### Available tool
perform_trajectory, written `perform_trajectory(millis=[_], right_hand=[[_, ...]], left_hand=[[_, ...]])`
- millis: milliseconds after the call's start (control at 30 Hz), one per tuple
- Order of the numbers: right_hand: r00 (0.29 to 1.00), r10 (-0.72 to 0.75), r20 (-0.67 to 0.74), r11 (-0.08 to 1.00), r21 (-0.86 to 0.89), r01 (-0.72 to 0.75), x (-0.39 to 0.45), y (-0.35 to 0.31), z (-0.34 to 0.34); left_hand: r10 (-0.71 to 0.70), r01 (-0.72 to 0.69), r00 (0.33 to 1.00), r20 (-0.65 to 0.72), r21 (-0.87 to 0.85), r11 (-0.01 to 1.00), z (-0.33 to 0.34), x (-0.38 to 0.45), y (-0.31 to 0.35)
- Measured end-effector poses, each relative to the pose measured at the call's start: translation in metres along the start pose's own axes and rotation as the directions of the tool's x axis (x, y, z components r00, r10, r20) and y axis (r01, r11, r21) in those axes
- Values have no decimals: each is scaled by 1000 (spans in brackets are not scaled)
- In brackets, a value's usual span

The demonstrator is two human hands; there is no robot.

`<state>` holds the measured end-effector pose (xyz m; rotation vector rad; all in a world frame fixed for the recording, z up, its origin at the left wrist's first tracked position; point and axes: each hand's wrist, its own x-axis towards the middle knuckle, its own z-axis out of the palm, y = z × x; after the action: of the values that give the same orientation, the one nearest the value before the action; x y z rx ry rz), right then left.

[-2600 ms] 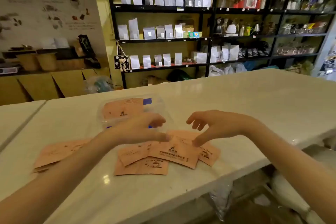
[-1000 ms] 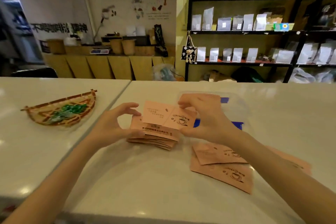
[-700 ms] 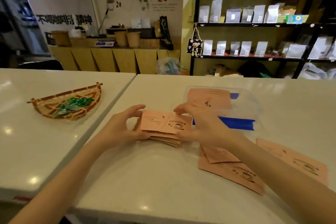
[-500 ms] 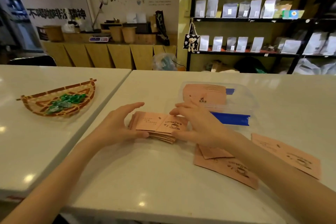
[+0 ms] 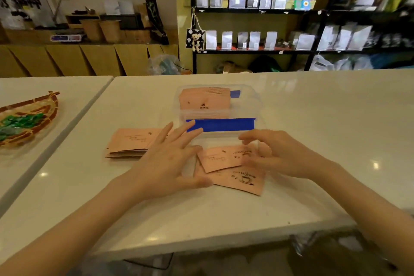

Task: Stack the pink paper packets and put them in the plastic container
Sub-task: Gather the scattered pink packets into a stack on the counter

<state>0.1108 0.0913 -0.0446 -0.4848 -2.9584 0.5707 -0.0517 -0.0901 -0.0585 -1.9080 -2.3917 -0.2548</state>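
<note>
A stack of pink paper packets (image 5: 132, 141) lies on the white counter (image 5: 313, 132), left of centre. Behind it stands the clear plastic container (image 5: 257, 105) with a blue clip (image 5: 220, 124) on its near side and more pink packets (image 5: 205, 101) inside. Two loose pink packets overlap in front of the container, an upper one (image 5: 220, 158) and a lower one (image 5: 242, 180). My left hand (image 5: 165, 161) hovers with fingers spread between the stack and the loose packets, holding nothing. My right hand (image 5: 273, 154) has thumb and fingers around the upper packet's right end.
A woven basket (image 5: 29, 116) with green wrapped items sits on the neighbouring counter at the left. A gap (image 5: 98, 98) separates the two counters. The near counter edge runs just below my forearms. Shelves of pouches (image 5: 246, 40) stand behind the counter.
Both hands have left the stack, which now lies by itself at the left. They moved right to the two loose packets, and my right hand has closed around the upper one.
</note>
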Motion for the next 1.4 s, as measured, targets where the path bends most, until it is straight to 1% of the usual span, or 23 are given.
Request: perform_trajectory(millis=[100,233,333,433,533,667,733,800,867,933,1033,1100,1167,1267,1333,1400], right_hand=[[998,49,28,996,-81,-46,-3,12,3],[998,21,52,986,-168,-13,-1,19,6],[994,44,103,991,-134,-30,2,22,6],[992,72,99,994,-92,-63,2,25,0],[995,90,50,995,-54,-88,-3,30,-5],[991,128,-48,991,56,-125,-14,35,-13],[987,128,-98,990,64,-122,-18,35,-18],[980,115,-163,993,58,-107,-22,35,-20],[968,104,-227,994,53,-95,-24,34,-21],[949,68,-307,997,47,-56,-25,32,-22],[902,-1,-431,999,29,15,-20,27,-24],[871,-34,-491,999,13,46,-13,21,-26],[845,-60,-532,998,-1,71,-3,11,-29],[816,-92,-570,993,10,119,15,-6,-33],[811,-114,-575,986,32,161,28,-18,-32],[821,-152,-551,978,38,206,41,-31,-28]], left_hand=[[1,-4,999,36,76,997,3,5,1],[-12,8,999,42,102,995,4,7,0],[-22,18,999,42,105,994,5,6,-1],[-24,17,998,66,110,994,6,6,0],[-11,0,995,103,112,994,5,9,0],[-5,-11,985,172,91,996,5,17,-1],[-7,-11,974,226,80,997,4,21,0],[-2,-15,970,244,66,998,3,24,2],[17,-30,975,220,57,998,4,26,2],[41,-49,986,164,48,998,3,26,2],[93,-94,995,27,30,995,-4,23,1],[106,-107,991,-78,-2,994,-14,19,-2],[84,-92,981,-175,-39,995,-24,15,-9],[6,-31,954,-300,-80,996,-39,5,-28],[-54,28,935,-352,-79,997,-47,-4,-43],[-120,93,921,-371,-90,992,-53,-13,-57]])
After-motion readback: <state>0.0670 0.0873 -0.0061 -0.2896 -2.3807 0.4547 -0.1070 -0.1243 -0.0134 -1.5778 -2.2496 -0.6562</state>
